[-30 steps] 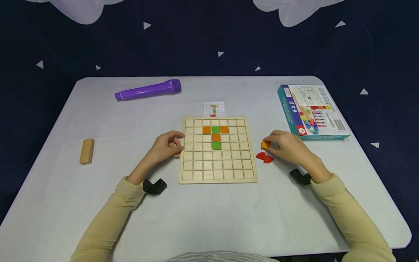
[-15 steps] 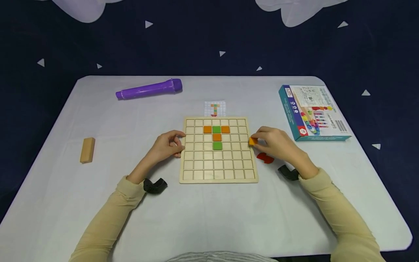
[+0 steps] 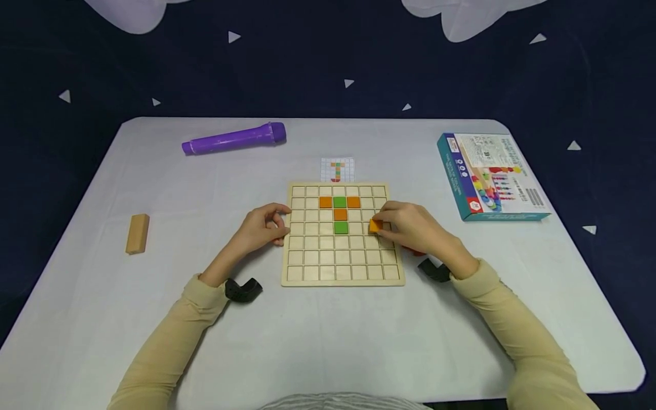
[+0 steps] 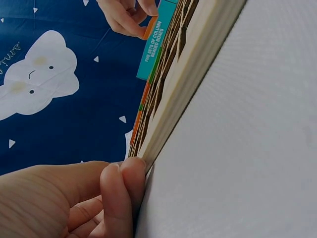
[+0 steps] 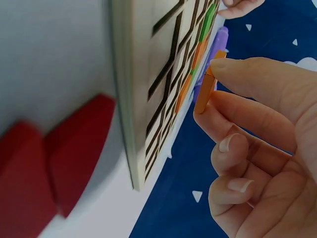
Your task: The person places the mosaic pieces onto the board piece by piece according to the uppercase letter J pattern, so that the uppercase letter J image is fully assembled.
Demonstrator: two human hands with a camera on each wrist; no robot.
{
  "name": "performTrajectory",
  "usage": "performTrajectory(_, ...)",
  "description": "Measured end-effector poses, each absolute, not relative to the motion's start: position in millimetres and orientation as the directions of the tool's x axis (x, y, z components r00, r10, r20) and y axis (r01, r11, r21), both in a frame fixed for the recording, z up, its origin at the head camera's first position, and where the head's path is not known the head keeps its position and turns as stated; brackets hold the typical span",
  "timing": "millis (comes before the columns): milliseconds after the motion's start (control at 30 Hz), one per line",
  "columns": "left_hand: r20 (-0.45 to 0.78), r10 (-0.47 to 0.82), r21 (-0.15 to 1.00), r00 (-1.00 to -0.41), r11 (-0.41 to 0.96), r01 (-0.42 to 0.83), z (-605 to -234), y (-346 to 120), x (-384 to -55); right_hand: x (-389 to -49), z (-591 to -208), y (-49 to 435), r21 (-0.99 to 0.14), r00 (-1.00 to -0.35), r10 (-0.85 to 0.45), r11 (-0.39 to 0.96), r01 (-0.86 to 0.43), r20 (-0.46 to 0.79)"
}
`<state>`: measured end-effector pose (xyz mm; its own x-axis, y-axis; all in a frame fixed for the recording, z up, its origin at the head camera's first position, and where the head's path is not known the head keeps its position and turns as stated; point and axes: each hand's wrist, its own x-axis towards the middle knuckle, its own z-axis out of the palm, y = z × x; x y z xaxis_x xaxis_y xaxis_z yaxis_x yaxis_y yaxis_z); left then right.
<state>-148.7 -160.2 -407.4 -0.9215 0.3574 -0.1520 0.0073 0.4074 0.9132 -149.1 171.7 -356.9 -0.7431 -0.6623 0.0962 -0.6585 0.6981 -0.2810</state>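
A pale wooden grid board (image 3: 318,265) lies on the table between both hands. Green (image 3: 340,228) and orange (image 3: 325,202) square tiles sit in several of its upper cells. My left hand (image 3: 261,226) touches the board's left edge with its fingertips. In the right wrist view, the thumb and fingers of my right hand (image 5: 262,124) pinch an orange square tile (image 5: 205,94). That hand (image 3: 412,228) is over the board's right part, the tile a few cells right of the lower green one. Two red curved pieces (image 5: 81,153) lie beside the board, mostly hidden by the hand in the head view.
Behind the board lies a small printed grid card (image 3: 338,169). A purple microphone-shaped tube (image 3: 233,140) is at the back left. A wooden block (image 3: 137,234) lies at the left, and a teal toy box (image 3: 494,176) at the back right.
My right hand has carried the orange tile leftward from beside the red pieces to over the board's right columns. My left hand has stayed at the board's left edge.
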Motion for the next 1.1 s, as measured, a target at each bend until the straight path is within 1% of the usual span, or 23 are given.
performTrajectory(267, -0.156, 0.355, 0.912, -0.922, 0.410, 0.003, -405.9, -159.6, -148.7, -146.3, -358.4, 160.1, -0.261, -0.693, -0.709, 0.650, -0.714, 0.131)
performTrajectory(533, -0.156, 0.353, 0.912, -0.922, 0.411, 0.003, -404.9, -159.8, -146.7, -142.2, -359.3, 144.4, -0.255, -0.656, -0.746, 0.616, -0.745, 0.114)
performTrajectory(767, -0.154, 0.352, 0.913, -0.923, 0.407, 0.003, -405.9, -159.4, -147.4, -141.6, -362.1, 133.5, -0.226, -0.609, -0.782, 0.575, -0.786, 0.131)
performTrajectory(1100, -0.147, 0.359, 0.913, -0.922, 0.408, 0.014, -406.2, -160.0, -147.8, -140.2, -365.1, 123.3, -0.224, -0.604, -0.791, 0.574, -0.788, 0.097)
